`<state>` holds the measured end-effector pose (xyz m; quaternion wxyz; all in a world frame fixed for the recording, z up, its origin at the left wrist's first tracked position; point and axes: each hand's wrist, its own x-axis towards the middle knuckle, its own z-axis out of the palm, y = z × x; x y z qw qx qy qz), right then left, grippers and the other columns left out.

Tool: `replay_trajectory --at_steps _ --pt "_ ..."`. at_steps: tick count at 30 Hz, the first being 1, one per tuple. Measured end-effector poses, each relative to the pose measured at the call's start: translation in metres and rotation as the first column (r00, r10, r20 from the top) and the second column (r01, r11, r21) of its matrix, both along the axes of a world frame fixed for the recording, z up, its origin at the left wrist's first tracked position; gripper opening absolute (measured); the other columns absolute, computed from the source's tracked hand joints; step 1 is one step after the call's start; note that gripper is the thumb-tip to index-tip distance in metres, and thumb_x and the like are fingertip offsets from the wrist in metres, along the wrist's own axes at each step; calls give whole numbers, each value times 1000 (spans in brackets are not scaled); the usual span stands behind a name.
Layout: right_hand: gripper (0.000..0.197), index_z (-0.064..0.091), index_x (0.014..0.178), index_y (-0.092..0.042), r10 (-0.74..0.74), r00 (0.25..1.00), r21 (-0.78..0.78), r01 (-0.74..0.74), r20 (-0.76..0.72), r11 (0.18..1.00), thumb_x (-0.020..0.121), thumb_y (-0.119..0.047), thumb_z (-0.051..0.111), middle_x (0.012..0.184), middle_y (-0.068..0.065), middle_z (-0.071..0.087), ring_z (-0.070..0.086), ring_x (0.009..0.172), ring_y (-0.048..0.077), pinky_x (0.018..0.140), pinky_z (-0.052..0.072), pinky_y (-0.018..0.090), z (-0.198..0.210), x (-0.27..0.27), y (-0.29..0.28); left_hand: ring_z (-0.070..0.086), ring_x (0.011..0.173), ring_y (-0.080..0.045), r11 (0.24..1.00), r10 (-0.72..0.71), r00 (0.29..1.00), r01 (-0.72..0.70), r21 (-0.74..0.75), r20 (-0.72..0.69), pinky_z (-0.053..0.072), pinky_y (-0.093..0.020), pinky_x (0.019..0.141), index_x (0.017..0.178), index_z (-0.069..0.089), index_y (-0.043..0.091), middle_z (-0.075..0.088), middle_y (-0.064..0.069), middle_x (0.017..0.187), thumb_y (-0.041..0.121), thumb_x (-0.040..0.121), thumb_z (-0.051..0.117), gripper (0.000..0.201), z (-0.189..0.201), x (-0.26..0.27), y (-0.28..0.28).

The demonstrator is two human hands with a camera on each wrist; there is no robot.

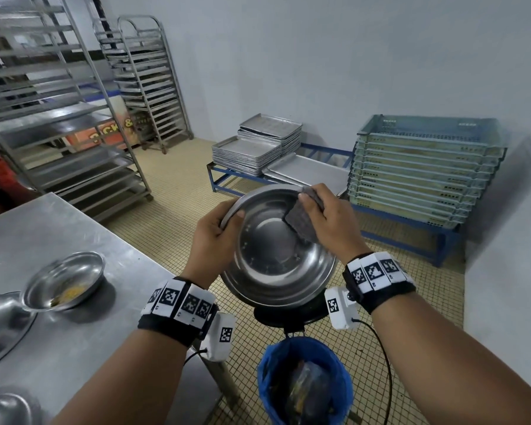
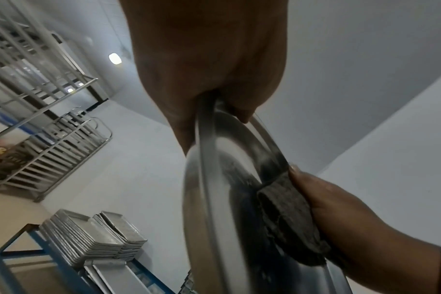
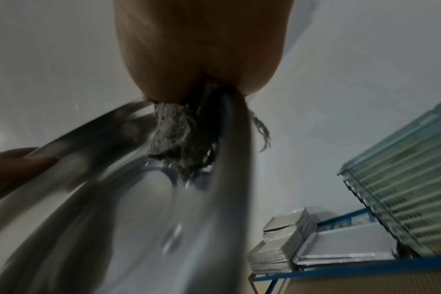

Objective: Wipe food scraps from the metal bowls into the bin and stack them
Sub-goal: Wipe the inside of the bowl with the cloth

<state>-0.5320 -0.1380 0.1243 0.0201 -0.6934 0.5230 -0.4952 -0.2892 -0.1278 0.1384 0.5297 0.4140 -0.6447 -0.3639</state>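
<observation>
A large metal bowl [image 1: 273, 256] is held tilted toward me above the blue-lined bin [image 1: 304, 381]. My left hand [image 1: 218, 231] grips its left rim [image 2: 207, 127], thumb inside. My right hand [image 1: 322, 216] holds a dark grey cloth [image 1: 301, 219] pressed against the bowl's upper right inner wall; the cloth [image 2: 290, 216] wraps over the rim [image 3: 229, 123]. On the steel table [image 1: 74, 317] sits a smaller metal bowl [image 1: 65, 280] with yellow scraps inside.
Another metal bowl [image 1: 0, 326] lies at the table's left edge. Tray racks [image 1: 74, 118] stand at the back left. Stacked baking trays [image 1: 258, 148] and a pile of pale crates [image 1: 423, 170] rest on blue stands along the far wall.
</observation>
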Motion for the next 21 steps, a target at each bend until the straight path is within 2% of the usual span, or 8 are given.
replay_trajectory --at_steps 3,6,8,10,13,15,18,21 --pt "31 60 107 -21 7 994 -41 -11 -105 999 105 -48 45 74 -11 63 62 62 8 50 48 22 13 3 -4 76 87 -15 999 -30 999 30 -12 18 58 -24 73 123 74 21 80 2 97 18 106 62 21 4 -1 2" --pt "24 58 106 -24 33 999 -13 -33 -12 999 106 -44 46 72 -12 61 59 60 2 51 43 17 10 1 -6 75 83 -15 1000 20 999 -20 1 -48 58 -24 71 118 75 26 79 1 94 17 106 61 20 6 4 1" --pt "23 56 106 -24 29 999 18 -30 20 999 106 -44 45 71 -9 61 60 59 4 48 41 15 3 0 -4 75 84 -14 999 43 998 -43 -6 -54 57 -24 72 119 75 25 79 2 94 17 106 61 20 5 7 1" --pt "25 55 104 -25 19 1000 30 -19 5 999 106 -46 42 69 -8 61 59 57 5 46 41 19 -1 2 -4 75 85 -14 999 44 999 -44 -10 -3 58 -27 74 121 74 23 79 3 95 19 106 62 20 3 8 2" --pt "32 59 108 -23 21 994 -11 -22 -111 1000 107 -48 40 69 -11 61 59 57 2 48 46 23 8 7 -6 76 88 -18 1000 3 999 -3 -10 47 61 -35 78 124 73 23 79 2 98 21 106 63 22 0 8 2" --pt "33 60 112 -21 44 986 -12 -47 -160 999 107 -48 41 74 -9 64 62 62 7 51 49 26 13 8 -7 76 88 -18 1000 -19 999 19 -11 25 60 -32 77 126 73 20 79 1 99 19 106 62 23 0 9 3" --pt "28 59 114 -21 55 996 22 -54 -73 998 105 -46 48 75 -8 66 64 63 8 53 49 23 9 2 -7 75 81 -12 999 39 995 -36 27 -94 57 -22 70 124 73 15 79 3 92 15 106 61 22 -1 10 6" --pt "23 56 112 -20 41 999 48 -39 -34 998 104 -41 51 71 -6 63 62 58 10 50 46 22 0 0 -7 74 80 -14 997 64 990 -57 59 -127 57 -22 68 126 71 15 78 0 94 14 107 59 23 -6 10 7"
